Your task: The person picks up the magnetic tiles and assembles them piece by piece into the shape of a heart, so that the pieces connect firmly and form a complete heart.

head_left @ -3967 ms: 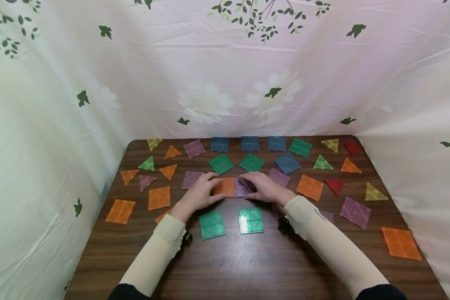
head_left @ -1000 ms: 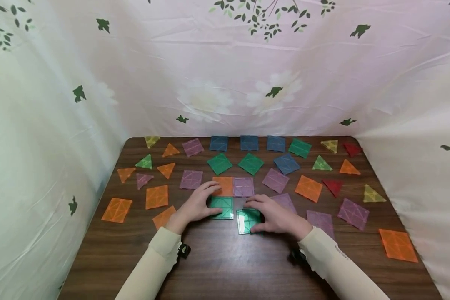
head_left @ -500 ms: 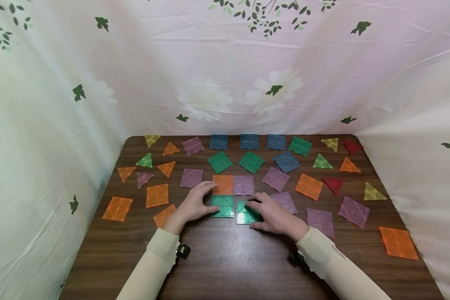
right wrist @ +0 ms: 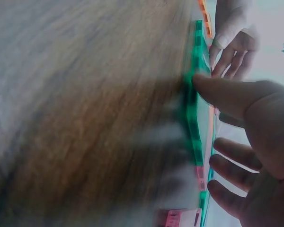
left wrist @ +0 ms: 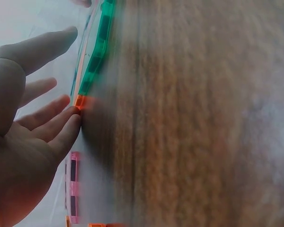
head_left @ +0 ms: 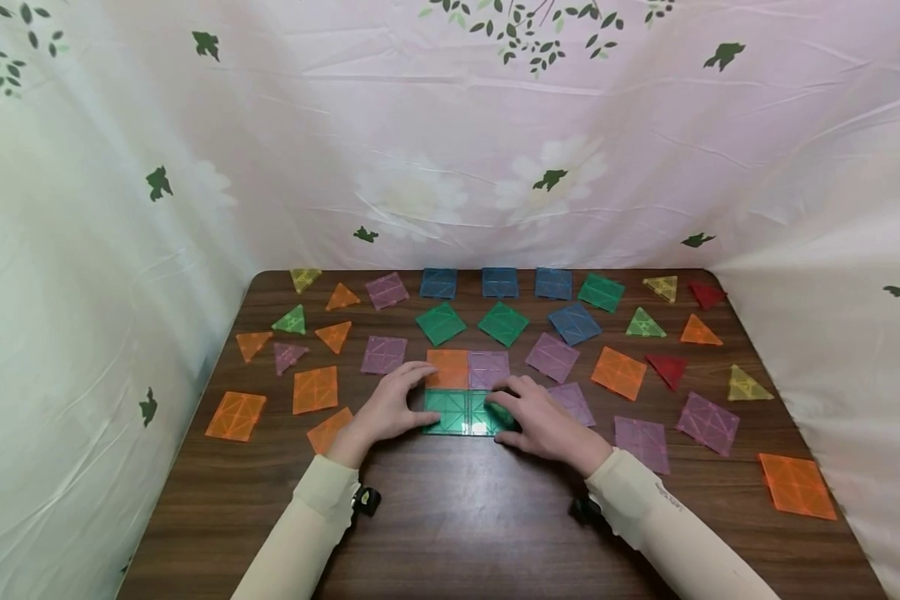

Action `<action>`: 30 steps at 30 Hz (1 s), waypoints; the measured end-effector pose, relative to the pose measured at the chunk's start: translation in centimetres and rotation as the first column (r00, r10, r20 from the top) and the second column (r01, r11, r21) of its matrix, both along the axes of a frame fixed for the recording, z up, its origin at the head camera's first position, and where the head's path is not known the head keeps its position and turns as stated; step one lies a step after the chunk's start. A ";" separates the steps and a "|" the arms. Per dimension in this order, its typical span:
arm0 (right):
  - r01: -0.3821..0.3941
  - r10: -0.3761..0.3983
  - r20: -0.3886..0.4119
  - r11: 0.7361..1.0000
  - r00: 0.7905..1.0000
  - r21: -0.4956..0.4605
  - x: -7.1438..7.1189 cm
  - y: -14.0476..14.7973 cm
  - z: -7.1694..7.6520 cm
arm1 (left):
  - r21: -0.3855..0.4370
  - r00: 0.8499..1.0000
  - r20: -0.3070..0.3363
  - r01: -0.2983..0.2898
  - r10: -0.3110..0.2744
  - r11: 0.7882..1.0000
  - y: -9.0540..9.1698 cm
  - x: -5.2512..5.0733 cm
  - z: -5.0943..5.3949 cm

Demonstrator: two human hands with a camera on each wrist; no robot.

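Observation:
Four translucent magnetic tiles lie flat and edge to edge in a two-by-two block. Its far row has an orange square tile [head_left: 450, 365] and a purple square tile [head_left: 489, 367]; its near row has a left green square tile [head_left: 450, 417] and a right green square tile [head_left: 482, 427]. Along the block's left side my left hand [head_left: 386, 410] rests with extended fingers touching the orange tile's edge, its thumb by the left green tile. My right hand [head_left: 543, 421] holds the right green tile, thumb at the near edge [right wrist: 193, 101] and fingers over the right side. That index fingertip's contact is partly hidden.
Loose square and triangular tiles lie around the block on the wooden table [head_left: 450, 517]. A purple tile [head_left: 570, 403] sits close by my right hand, an orange tile [head_left: 328, 427] near my left wrist. White curtains [head_left: 450, 167] enclose the back and sides.
The two green tiles have moved up against the orange and purple pair. Most recently my right hand slid the right green tile away from me and left, closing the gap; my left hand stayed.

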State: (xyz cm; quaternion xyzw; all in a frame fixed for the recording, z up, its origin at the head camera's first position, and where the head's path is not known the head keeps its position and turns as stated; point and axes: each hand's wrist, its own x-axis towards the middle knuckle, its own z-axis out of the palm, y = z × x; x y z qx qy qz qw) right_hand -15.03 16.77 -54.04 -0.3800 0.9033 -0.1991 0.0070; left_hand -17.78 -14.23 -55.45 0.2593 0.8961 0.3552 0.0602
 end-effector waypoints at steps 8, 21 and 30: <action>0.012 -0.012 0.017 1.000 1.000 -0.001 -0.9 -0.1 0.1 | -0.012 1.000 0.013 0.000 0.000 1.000 0.0 0.0 0.4; 0.021 -0.025 0.155 0.999 0.988 0.026 -2.1 -0.3 0.0 | 0.067 0.980 -0.035 -0.192 0.194 0.979 -1.9 -1.4 1.9; 0.049 -0.053 0.161 0.998 0.986 0.032 -2.7 -0.6 0.3 | -0.118 0.888 0.013 -0.456 0.461 0.882 -3.0 -3.7 2.7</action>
